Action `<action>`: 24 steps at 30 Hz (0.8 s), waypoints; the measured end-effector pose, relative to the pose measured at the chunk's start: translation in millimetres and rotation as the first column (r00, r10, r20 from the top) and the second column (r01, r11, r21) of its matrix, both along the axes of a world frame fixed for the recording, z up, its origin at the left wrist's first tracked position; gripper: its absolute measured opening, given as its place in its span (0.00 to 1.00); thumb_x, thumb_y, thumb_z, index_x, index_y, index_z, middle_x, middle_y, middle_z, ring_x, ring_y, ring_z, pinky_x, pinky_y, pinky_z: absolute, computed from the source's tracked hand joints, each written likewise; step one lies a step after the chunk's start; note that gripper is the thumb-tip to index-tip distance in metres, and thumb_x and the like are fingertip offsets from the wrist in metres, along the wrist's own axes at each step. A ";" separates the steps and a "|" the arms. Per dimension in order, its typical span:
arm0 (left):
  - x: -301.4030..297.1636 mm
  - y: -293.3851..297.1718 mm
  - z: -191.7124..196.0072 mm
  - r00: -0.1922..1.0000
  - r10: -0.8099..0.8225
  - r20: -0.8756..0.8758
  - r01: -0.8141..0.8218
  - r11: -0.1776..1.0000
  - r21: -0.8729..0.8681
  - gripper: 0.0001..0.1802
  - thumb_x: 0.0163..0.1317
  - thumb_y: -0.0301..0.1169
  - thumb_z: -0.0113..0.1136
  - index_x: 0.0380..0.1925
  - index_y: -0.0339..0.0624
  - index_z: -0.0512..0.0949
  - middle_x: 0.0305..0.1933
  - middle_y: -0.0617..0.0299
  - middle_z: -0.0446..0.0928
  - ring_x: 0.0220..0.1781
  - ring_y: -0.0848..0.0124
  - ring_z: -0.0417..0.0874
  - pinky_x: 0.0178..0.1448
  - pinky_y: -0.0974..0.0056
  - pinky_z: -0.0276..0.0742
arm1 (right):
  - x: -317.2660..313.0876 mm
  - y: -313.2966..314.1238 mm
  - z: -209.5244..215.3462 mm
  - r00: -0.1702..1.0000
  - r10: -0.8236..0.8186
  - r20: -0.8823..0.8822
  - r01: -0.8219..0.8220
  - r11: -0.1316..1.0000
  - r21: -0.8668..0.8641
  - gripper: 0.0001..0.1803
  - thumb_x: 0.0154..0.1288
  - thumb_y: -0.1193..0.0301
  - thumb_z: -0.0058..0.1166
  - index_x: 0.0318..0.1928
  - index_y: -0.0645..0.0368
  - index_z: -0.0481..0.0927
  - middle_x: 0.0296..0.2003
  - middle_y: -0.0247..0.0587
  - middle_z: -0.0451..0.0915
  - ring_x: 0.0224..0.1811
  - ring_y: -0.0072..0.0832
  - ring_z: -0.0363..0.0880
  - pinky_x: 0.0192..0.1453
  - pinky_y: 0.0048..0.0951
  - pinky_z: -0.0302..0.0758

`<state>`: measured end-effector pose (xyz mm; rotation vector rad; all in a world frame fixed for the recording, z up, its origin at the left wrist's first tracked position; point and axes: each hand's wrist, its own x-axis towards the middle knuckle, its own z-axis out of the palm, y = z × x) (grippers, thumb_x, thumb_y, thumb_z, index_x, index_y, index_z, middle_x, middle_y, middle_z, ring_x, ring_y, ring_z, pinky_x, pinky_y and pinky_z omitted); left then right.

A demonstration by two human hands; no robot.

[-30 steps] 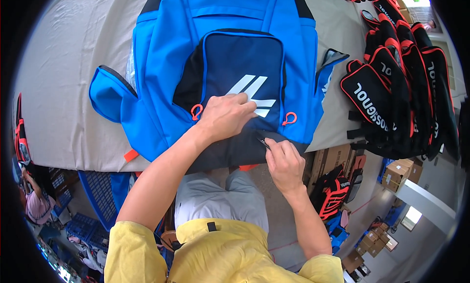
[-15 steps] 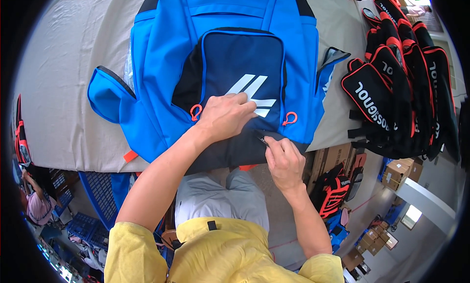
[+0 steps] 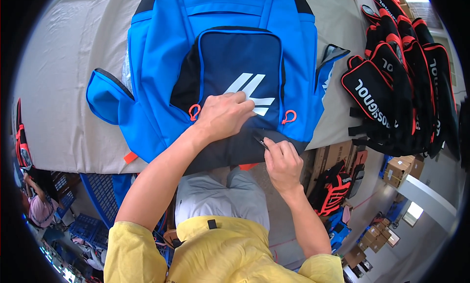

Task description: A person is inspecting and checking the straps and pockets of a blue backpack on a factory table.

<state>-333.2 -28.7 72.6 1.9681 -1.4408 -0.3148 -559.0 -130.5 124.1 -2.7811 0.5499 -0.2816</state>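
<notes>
Super tiny shift: the blue backpack (image 3: 299, 77) sits a hair further left at upper centre, the red-and-black item (image 3: 22, 145) at far left slightly lower, the cardboard boxes (image 3: 399, 171) at right slightly higher.

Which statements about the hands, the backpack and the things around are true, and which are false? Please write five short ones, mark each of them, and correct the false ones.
1. The left hand rests on the front of the blue backpack. True.
2. The right hand is empty. False: its fingers hold a thin dark tool.
3. Red-orange loops hang near both lower corners of the dark blue pocket. True.
4. The pile of black bags with red edging is to the left of the backpack. False: it is to the right.
5. The person's sleeves are green. False: they are yellow.
</notes>
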 end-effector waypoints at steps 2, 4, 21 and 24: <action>0.5 0.5 1.4 1.000 0.001 -0.003 -0.001 1.000 -0.002 0.10 0.71 0.37 0.72 0.35 0.47 0.82 0.35 0.61 0.78 0.38 0.57 0.87 0.35 0.52 0.79 | 0.7 0.1 0.9 1.000 0.002 0.000 -0.002 1.000 0.003 0.16 0.65 0.76 0.72 0.53 0.53 0.92 0.33 0.34 0.76 0.34 0.34 0.81 0.37 0.38 0.81; 0.7 1.4 1.2 1.000 0.001 -0.007 -0.001 1.000 0.011 0.10 0.71 0.37 0.72 0.35 0.47 0.82 0.35 0.61 0.78 0.38 0.57 0.87 0.35 0.51 0.79 | 2.5 0.8 -0.7 1.000 -0.006 0.014 0.007 1.000 -0.003 0.16 0.65 0.76 0.72 0.53 0.52 0.92 0.33 0.34 0.76 0.34 0.34 0.81 0.36 0.38 0.81; 0.2 0.3 0.2 1.000 0.009 0.003 -0.009 1.000 0.023 0.09 0.71 0.37 0.72 0.35 0.48 0.82 0.35 0.61 0.78 0.37 0.57 0.87 0.34 0.52 0.79 | 3.7 6.4 -19.7 0.998 -0.065 0.004 0.066 0.996 -0.064 0.16 0.65 0.75 0.71 0.53 0.48 0.92 0.33 0.34 0.74 0.34 0.35 0.81 0.36 0.39 0.81; 0.6 -0.5 0.1 1.000 0.004 0.000 -0.004 1.000 0.023 0.09 0.71 0.37 0.72 0.35 0.47 0.82 0.35 0.61 0.78 0.37 0.57 0.87 0.34 0.52 0.79 | 3.4 5.7 -16.3 0.997 -0.075 0.015 0.076 0.996 -0.044 0.16 0.65 0.76 0.71 0.53 0.49 0.92 0.33 0.34 0.75 0.34 0.36 0.81 0.36 0.40 0.81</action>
